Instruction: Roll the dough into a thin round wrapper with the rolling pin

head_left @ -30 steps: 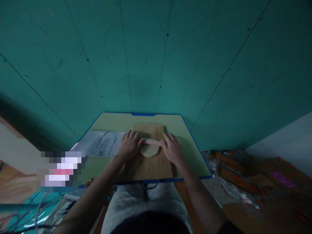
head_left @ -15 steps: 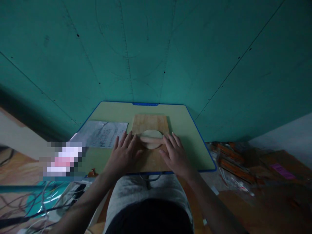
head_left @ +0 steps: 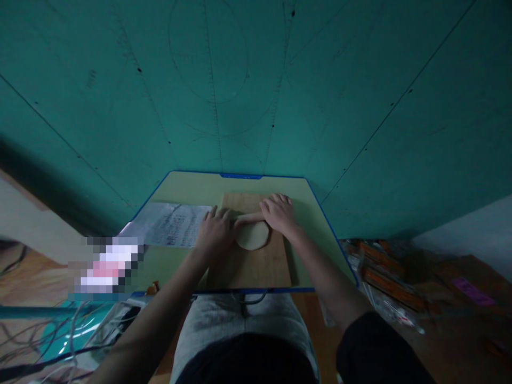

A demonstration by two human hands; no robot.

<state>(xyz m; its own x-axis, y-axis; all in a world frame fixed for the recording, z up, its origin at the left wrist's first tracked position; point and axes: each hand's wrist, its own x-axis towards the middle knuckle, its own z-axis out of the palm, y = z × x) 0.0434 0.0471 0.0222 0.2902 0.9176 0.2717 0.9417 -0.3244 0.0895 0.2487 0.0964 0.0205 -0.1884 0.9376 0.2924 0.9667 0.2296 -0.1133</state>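
Note:
A flat round of dough [head_left: 252,237] lies on a wooden board [head_left: 256,271]. Across its far edge lies a rolling pin [head_left: 250,217], its visible middle slanting slightly up to the right. My left hand [head_left: 216,230] presses on the pin's left end, fingers bent over it. The pin's right end disappears beneath my right hand [head_left: 279,213], whose fingers curl over it. Both of the pin's ends are covered by my hands.
The board rests on a pale folding table [head_left: 316,229] with a blue rim, set against a green wall [head_left: 256,96]. Left of the board is a printed sheet [head_left: 172,224]. Cables [head_left: 72,341] hang low at the left; boxes and packages [head_left: 392,277] lie on the right.
The rolling pin has moved away from me, from the dough's middle to its far edge. My right hand has gone forward, its fingers now curled. The dough shows more of its near part.

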